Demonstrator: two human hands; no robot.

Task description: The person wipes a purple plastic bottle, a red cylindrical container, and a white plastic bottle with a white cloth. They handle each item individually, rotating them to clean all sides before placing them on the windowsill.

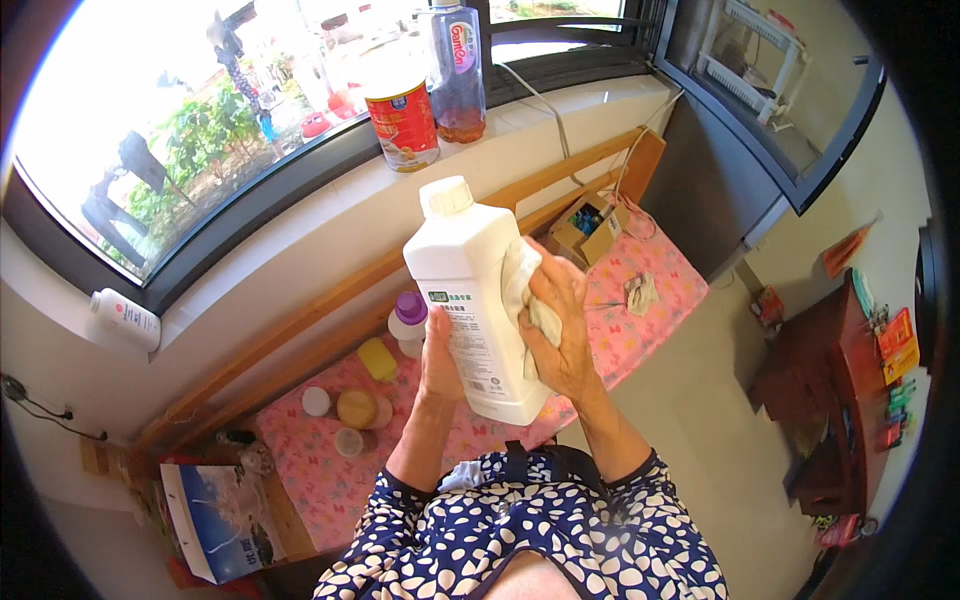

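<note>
A large white plastic bottle (475, 345) with a white screw cap is held upright in front of me, its printed label facing me. My left hand (439, 360) grips its left side, the thumb on the front and the other fingers hidden behind. On the bottle's right side, my right hand (562, 325) presses a pale cloth (520, 280) against the wall, fingers bent over the cloth. Behind the bottle, a container with a purple cap (410, 308) stands on the pink patterned tablecloth (300, 455).
Several jars, including a white-lidded one (316, 401), and a yellow item (378, 359) stand left. A red can (403, 128) and a clear bottle (458, 80) are on the windowsill. Further right lie a cardboard box (590, 232), a crumpled cloth (641, 294) and a dark red cabinet (825, 380).
</note>
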